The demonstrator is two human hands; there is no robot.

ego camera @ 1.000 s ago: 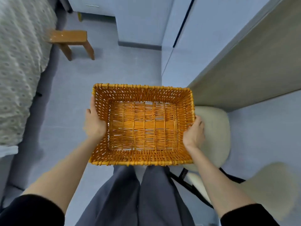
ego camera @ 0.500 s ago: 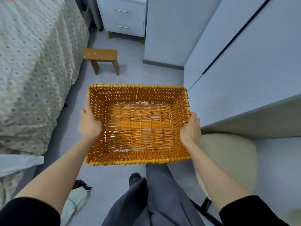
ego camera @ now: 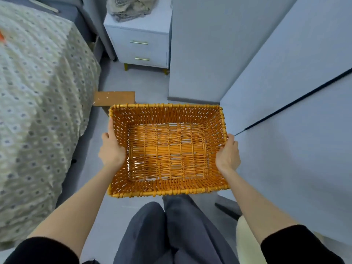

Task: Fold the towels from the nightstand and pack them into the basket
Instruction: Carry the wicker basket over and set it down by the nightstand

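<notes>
1. Head view, nearest: dark trousers point(ego camera: 171, 231), person standing; wicker basket point(ego camera: 165, 193) held out in front, clear of the floor.
2. Left hand point(ego camera: 111, 151) grasps the basket's left wall; right hand point(ego camera: 227, 155) grasps the right wall. The hold on opposite sides keeps it level, probably for carrying.
3. Basket contents: nothing. Floor shows through the open weave of the bottom.
4. Just past the far rim: a low wooden stool point(ego camera: 114, 98). Patterned bed point(ego camera: 38, 92) along the left.
5. Farthest: towels point(ego camera: 131, 6) lie in a crumpled, unfolded heap on the nightstand point(ego camera: 141, 33), both drawers closed. Judgement: folding not begun; the basket likely needs setting down first.
</notes>
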